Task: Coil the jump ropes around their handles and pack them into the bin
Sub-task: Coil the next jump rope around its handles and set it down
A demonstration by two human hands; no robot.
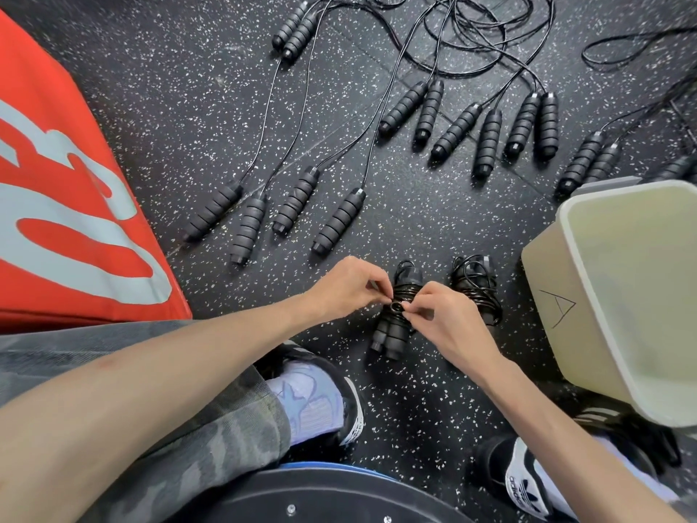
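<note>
Between my knees, low over the speckled floor (188, 107), I am finishing a rope bundle (394, 326): my left hand (347, 288) and right hand (445, 315) are both pinching the last loop of cord at its wrapped middle. Its paired handles are lying lengthwise, butt ends pointing back toward me, slightly left. One coiled bundle (477, 285) is already waiting just beside it. Neither is packed yet, as the bin (565, 235) at my right is looking empty. Beyond, seven or more loose ropes (426, 111) are lying uncoiled, so I am judging most work remains.
</note>
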